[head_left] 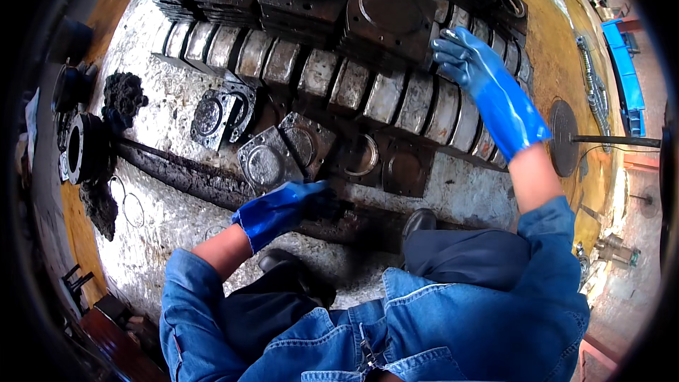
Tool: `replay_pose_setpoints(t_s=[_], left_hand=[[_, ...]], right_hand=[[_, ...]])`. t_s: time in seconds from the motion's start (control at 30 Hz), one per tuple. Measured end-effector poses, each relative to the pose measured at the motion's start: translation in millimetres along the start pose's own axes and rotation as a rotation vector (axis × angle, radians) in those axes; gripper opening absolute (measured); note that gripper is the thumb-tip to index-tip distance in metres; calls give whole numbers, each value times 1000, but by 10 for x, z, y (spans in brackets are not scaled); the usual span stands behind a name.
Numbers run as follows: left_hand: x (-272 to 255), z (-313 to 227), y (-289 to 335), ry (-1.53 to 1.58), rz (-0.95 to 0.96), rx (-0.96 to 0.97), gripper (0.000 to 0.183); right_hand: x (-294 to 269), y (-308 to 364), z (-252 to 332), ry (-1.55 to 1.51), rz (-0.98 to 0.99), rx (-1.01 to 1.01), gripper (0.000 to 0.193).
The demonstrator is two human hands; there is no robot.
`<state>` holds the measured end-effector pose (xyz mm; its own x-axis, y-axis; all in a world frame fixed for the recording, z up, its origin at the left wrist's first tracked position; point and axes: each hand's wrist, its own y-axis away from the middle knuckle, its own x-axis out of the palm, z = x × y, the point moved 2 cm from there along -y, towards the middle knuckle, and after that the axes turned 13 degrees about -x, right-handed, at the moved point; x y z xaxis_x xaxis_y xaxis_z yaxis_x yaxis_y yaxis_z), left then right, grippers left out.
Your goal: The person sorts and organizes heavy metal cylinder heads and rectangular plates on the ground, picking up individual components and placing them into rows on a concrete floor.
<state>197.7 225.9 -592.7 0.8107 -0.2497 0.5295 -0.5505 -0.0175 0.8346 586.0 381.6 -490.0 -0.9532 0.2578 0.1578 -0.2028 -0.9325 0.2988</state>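
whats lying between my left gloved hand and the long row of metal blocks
The head view shows a dark plate and a greyer plate, both with round centres, among others, between the left hand and the row of metal blocks.

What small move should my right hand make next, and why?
Perhaps ease your right hand slightly left to meet the right edge of the dark square plate. The plate lies on top of a stack, and your gloved fingers are right beside that edge; I can't tell whether they already touch it.
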Motion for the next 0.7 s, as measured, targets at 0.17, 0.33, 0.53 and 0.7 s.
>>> replay_pose_setpoints(t_s=[0.17,0.33,0.53,0.7], left_hand=[[-77,1,-123,-15,21,-52,28],[-90,41,-319,-66,-62,-110,28],[5,97,-312,-71,-44,-63,28],[33,98,-477,-350,2,-8,36]], right_hand=[[-1,562,-52,288,305,304,50],[16,1021,-692,609,550,630,44],[-894,1363,-1678,487,300,749,40],[-1211,1495,-1830,180,151,692,41]])
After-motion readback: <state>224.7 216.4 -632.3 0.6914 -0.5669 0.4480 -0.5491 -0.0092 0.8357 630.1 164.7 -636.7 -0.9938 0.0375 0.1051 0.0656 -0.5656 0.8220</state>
